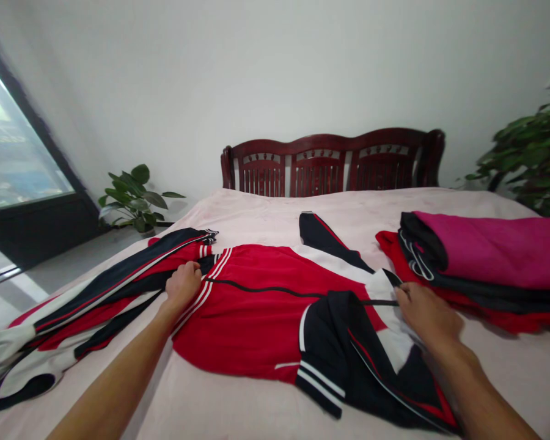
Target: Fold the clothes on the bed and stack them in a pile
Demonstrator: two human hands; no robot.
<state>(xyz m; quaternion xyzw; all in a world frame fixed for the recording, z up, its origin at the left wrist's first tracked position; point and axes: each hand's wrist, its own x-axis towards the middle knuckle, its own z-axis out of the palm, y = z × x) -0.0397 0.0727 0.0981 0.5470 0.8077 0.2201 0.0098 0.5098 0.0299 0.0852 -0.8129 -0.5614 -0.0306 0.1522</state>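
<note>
A red, white and navy track jacket lies front up on the bed, its dark zip running from left to right. My left hand is closed on the striped hem at the zip's left end. At the collar end, my right hand pinches the jacket near the zip's other end. One navy sleeve is folded across the near side of the front, its striped cuff toward me. The other sleeve stretches away toward the headboard.
More track jackets lie heaped at the left. A stack of folded clothes, magenta on top, sits at the right on the pale pink bedsheet. Beyond are a dark wooden headboard and potted plants on both sides.
</note>
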